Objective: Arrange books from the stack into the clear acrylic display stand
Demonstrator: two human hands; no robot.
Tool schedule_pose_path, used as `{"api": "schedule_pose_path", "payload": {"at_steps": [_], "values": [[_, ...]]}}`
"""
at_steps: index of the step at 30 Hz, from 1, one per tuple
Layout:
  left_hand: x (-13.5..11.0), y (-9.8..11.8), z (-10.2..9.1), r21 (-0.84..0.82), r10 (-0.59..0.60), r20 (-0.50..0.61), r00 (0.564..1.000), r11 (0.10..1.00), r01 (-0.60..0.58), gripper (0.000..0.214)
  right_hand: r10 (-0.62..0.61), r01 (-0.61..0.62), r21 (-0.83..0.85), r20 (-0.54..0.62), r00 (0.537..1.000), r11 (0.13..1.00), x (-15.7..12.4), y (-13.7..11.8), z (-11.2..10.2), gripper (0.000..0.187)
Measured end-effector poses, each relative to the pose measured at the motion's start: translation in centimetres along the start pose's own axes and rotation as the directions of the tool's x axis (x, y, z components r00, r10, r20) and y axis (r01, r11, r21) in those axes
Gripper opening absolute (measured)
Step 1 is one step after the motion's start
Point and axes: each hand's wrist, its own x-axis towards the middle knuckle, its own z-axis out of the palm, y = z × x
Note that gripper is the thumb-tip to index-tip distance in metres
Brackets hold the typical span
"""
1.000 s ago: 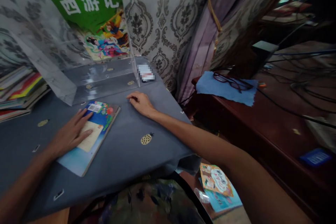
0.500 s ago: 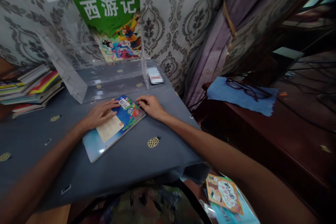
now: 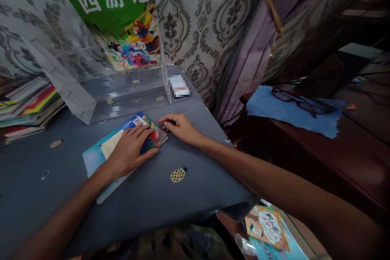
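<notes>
A blue picture-covered book (image 3: 94,152) lies on the cloth-covered table, with a cream panel and a barcode label on its upper face. Across it lies my left hand (image 3: 131,146), palm down, fingers stretched out and thumb apart, hiding the middle of the cover. My right hand (image 3: 181,128) rests on the cloth just past the book's right end. Its fingers are loosely curled, with a gap between thumb and forefinger and nothing seen between them.
Behind the book stands a clear acrylic stand (image 3: 91,109), near a green book (image 3: 122,20). Stacked books (image 3: 33,105) are at left. A pixelated item (image 3: 179,86) lies beside the stand. At right, glasses (image 3: 301,101) rest on a blue cloth (image 3: 265,107); more books (image 3: 268,227) lie below.
My left hand has slid rightward over the cover, from near the book's far edge to across its middle. My right hand stays by the right end. The view has shifted slightly.
</notes>
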Motion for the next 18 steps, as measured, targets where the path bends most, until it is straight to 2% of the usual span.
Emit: {"api": "schedule_pose_path", "payload": {"at_steps": [4, 8, 18], "values": [[-0.1, -0.1, 0.0, -0.026, -0.012, -0.024, 1.0, 1.0, 0.012, 0.063, -0.015, 0.016, -0.052, 0.029, 0.999, 0.999, -0.2, -0.4, -0.4, 0.028], [-0.2, 0.1, 0.2, -0.052, -0.025, -0.037, 0.999, 0.998, 0.023, 0.062, -0.008, 0.02, -0.108, 0.108, 0.994, 0.994, -0.4, -0.9, -1.3, 0.028], [-0.4, 0.5, 0.1, -0.153, -0.107, -0.079, 0.991, 0.984, 0.094, 0.051, -0.022, 0.057, -0.13, 0.261, 0.965, 0.99, -0.4, -1.5, -2.9, 0.024]]}}
